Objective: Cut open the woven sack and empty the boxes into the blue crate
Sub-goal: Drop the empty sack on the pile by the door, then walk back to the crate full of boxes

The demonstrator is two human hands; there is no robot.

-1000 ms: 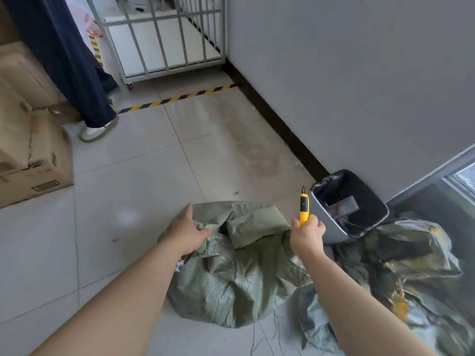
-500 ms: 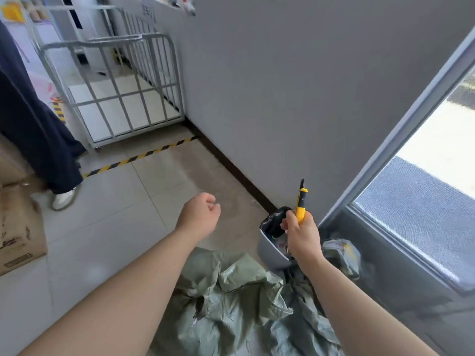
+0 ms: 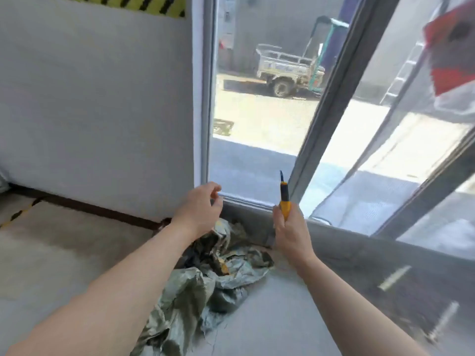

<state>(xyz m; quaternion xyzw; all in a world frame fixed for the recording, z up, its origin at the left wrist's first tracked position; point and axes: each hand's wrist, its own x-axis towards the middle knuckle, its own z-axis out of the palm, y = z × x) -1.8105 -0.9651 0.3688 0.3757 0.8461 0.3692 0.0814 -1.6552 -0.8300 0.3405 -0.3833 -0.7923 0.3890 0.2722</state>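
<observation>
Right hand [image 3: 289, 228] is wrapped in a fist around a yellow-handled cutter [image 3: 284, 199], blade tip pointing up. Left hand [image 3: 199, 209] is raised, empty, fingers loosely curled and parted, touching nothing. Crumpled green woven sack [image 3: 195, 286] lies on the floor [image 3: 64, 253] below and between both forearms, close to the wall [image 3: 97, 111] and the glass door [image 3: 257, 124]. A cargo tricycle [image 3: 288, 69] stands outside. Frame is motion-blurred.
</observation>
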